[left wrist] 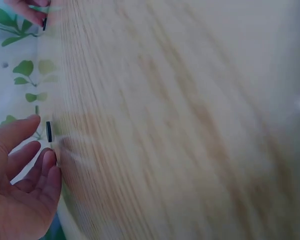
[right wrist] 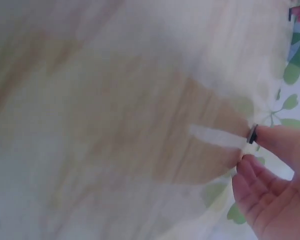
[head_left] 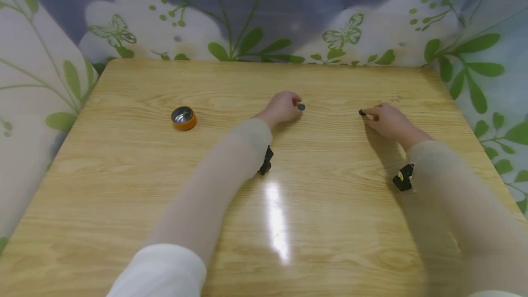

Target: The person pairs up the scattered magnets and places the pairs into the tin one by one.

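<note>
My left hand (head_left: 283, 107) is at a small dark disc (head_left: 301, 107) on the far middle of the wooden table. In the left wrist view, its thumb and fingers are spread around the disc (left wrist: 49, 131) with gaps visible. Farther right, my right hand (head_left: 388, 120) holds a second small dark disc (head_left: 361, 112) at its fingertips, close to the tabletop. The right wrist view has this disc (right wrist: 252, 134) tilted against the end of one digit, with the other visible fingers a little apart; part of the grip is hidden.
An orange round bowl (head_left: 184, 118) with a shiny metal inside stands to the left of my left hand. Past the table's back edge hangs a cloth (head_left: 264, 22) printed with leaves and butterflies. Bare wood surface (head_left: 330, 173) lies between my forearms.
</note>
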The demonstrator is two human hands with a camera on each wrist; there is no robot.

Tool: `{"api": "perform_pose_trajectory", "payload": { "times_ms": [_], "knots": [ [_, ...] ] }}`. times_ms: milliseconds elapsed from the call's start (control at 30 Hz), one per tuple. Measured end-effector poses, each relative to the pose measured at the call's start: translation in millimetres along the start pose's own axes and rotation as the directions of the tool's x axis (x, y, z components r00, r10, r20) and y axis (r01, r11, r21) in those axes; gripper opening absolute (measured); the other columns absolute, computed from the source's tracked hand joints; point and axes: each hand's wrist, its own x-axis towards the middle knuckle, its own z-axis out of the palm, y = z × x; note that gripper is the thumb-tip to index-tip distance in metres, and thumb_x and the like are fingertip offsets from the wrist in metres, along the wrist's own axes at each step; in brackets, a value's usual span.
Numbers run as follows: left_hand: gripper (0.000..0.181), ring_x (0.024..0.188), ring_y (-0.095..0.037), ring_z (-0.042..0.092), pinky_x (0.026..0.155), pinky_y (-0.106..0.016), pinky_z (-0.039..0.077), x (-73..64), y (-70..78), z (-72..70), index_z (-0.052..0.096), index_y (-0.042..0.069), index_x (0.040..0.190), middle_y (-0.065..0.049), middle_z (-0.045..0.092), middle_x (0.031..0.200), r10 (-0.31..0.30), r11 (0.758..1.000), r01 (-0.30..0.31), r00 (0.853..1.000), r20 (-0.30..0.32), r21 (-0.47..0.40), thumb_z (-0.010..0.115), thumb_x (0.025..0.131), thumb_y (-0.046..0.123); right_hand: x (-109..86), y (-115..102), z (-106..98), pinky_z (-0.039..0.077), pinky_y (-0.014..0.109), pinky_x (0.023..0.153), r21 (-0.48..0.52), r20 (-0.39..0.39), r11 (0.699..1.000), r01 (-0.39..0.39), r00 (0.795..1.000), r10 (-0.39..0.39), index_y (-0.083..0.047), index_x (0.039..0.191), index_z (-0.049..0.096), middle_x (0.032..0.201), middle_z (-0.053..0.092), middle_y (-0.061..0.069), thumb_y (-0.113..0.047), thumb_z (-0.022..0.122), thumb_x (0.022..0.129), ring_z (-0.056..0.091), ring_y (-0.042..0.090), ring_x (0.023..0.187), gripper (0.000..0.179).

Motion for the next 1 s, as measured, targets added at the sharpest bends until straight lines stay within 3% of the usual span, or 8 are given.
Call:
{"api": "perform_pose_trajectory", "payload": {
  "times_ms": [200,400,767,1000],
  "knots": [
    [0.040,0.110,-0.019,0.051,0.094,-0.027,0.039,4.8,7.5,3.7,0.057,0.003,0.125,-0.008,0.056,0.122,-0.075,0.996,0.075,0.997,-0.001,0.039,0.066,0.088,0.015,4.5,-9.9,-1.4,0.041,0.054,0.083,0.079,0.026,0.997,-0.010,1.000,0.008,0.014,0.132,0.040,0.112,0.052,0.034,-0.011,0.052,0.095,0.051,0.045,0.100,0.047],
    [0.031,0.107,-0.018,0.052,0.092,-0.027,0.041,11.7,10.5,7.1,0.061,0.005,0.118,-0.005,0.058,0.117,-0.125,0.989,0.126,0.992,-0.017,0.082,0.066,0.088,0.015,8.5,-10.4,1.7,0.040,0.053,0.088,0.133,-0.007,0.991,-0.021,1.000,0.022,0.014,0.126,0.048,0.113,0.056,0.032,-0.009,0.052,0.095,0.052,0.045,0.103,0.039],
    [0.019,0.097,-0.017,0.054,0.087,-0.027,0.042,10.8,14.4,8.3,0.065,0.008,0.104,-0.003,0.061,0.105,-0.100,0.986,0.101,0.995,-0.011,0.135,0.066,0.088,0.018,13.9,-22.2,1.7,0.039,0.052,0.091,0.204,0.026,0.978,-0.049,0.999,0.044,0.014,0.129,0.044,0.120,0.051,0.033,-0.011,0.048,0.097,0.048,0.046,0.112,0.041],
    [0.020,0.097,-0.016,0.054,0.087,-0.026,0.042,10.8,20.9,13.7,0.066,0.008,0.105,-0.002,0.061,0.107,-0.070,0.985,0.068,0.998,0.007,0.160,0.066,0.089,0.020,17.3,-25.1,2.9,0.043,0.046,0.087,0.287,0.088,0.951,-0.112,0.992,0.090,0.009,0.132,0.045,0.124,0.050,0.030,-0.016,0.048,0.098,0.052,0.037,0.106,0.042]
  ]
}}
